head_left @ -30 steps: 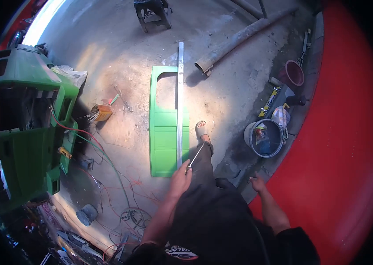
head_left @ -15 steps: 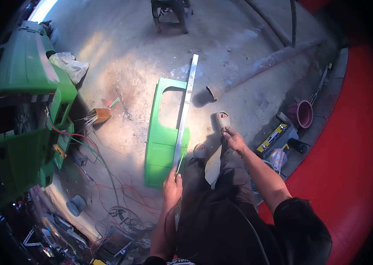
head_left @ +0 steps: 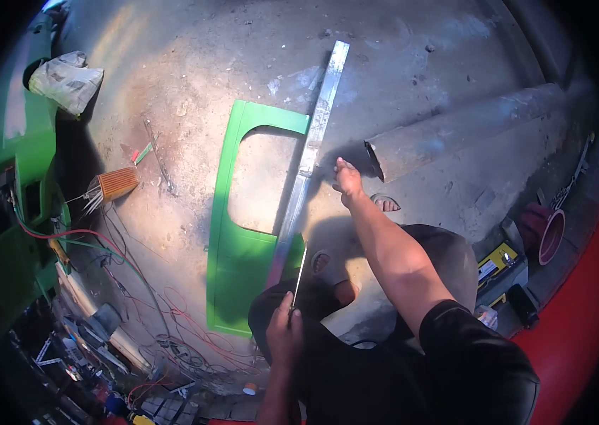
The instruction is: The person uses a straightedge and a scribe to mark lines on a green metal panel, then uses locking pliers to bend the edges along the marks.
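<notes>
My left hand point(head_left: 285, 334) is closed around a thin metal rod point(head_left: 300, 273) that points up and away, its tip over the lower edge of a green door panel point(head_left: 243, 276). The panel lies flat on the floor and has a large window opening. A long silvery metal bar point(head_left: 311, 152) lies lengthwise along the panel's right side, its far end past the panel. My right hand point(head_left: 347, 182) reaches out just right of the bar, apart from it. Its fingers are curled together; anything in them is too small to make out.
A green vehicle cab point(head_left: 34, 142) with a plastic bag point(head_left: 67, 81) stands on the left. Near it lie a bundle of rods in a brown box point(head_left: 119, 183) and red hoses point(head_left: 193, 315). A large pipe point(head_left: 462, 134), a yellow level point(head_left: 495, 269) and a maroon bucket point(head_left: 546, 234) are on the right.
I have crouched closer to the panel, with my knees now bent. My right hand has moved from beside my leg out toward the bar. My left hand has left the bar's near end, keeping the rod.
</notes>
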### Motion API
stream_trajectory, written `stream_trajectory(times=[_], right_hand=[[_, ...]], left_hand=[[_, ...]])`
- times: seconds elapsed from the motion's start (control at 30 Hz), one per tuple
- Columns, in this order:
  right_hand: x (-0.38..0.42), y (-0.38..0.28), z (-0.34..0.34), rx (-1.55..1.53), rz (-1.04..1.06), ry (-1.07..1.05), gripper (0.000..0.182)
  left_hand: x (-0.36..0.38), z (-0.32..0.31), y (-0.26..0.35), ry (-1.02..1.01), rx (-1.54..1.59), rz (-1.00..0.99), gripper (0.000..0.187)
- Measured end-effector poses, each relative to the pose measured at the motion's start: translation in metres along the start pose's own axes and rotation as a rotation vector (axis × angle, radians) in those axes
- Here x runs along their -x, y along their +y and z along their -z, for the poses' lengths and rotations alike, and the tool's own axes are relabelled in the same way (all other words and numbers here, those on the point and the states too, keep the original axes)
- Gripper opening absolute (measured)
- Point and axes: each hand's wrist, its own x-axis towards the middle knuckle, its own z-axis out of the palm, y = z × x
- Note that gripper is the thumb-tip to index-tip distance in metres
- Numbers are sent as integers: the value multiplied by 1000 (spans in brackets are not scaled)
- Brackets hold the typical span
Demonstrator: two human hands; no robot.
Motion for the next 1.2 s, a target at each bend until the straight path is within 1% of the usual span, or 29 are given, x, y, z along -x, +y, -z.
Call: stream_trajectory(times=[0.07,0.1,0.13,0.17,0.2,0.23,0.27,0.33,0.4,0.43,0.5,0.53,0.6,0.67,0.73,0.8,0.93,1.0,1.13,1.2], right_hand=[[-44,3,-16,-11,147,-6,52],[-59,9,-21,-49,137,54,50],[-78,14,-28,-49,143,46,50],[-96,17,-35,-179,139,-57,50],[-112,20,-40,-309,134,-161,51],[-101,2,-44,-305,77,-174,56],[-101,-3,-50,-309,81,-182,56],[-104,-5,-61,-519,229,-172,59],[-101,-16,-68,-578,188,-148,57],[-102,-19,-70,-627,149,-125,55],[-108,-15,-71,-632,141,-126,55],[-111,-13,-73,-635,138,-133,55],[-116,-13,-71,-622,132,-150,58],[-116,-14,-71,-602,125,-166,60],[-114,-15,-72,-604,131,-115,52],[-110,-18,-72,-613,118,-133,51],[-116,-15,-71,-600,98,-136,51],[-113,-17,-71,-599,105,-137,51],[-113,-16,-71,-558,116,-123,51],[-114,-15,-72,-534,126,-112,52]], left_hand=[[-31,-18,-11,0,-13,-23,42],[-48,-27,-15,39,-6,-40,41],[-66,-35,-19,79,-1,-58,41],[-85,-43,-27,144,12,-170,39],[-102,-47,-32,155,12,-173,39],[-121,-48,-30,122,-13,-175,37],[-140,-49,-29,88,-40,-174,35],[-179,-54,-30,75,-111,-161,33],[-219,-58,-22,91,-277,-235,33],[-238,-62,-20,90,-280,-237,33],[-267,-69,-21,153,-290,-369,33],[-277,-72,-20,154,-291,-369,33],[-292,-76,-18,161,-384,-375,34],[-297,-77,-13,170,-367,-374,34],[-302,-79,-14,176,-350,-372,34],[-311,-85,-20,136,-357,-436,33],[-331,-98,-26,97,-394,-452,33],[-342,-99,-23,-4,-484,-354,33],[-350,-96,-19,-30,-458,-331,28],[-351,-95,-21,-52,-468,-374,27]])
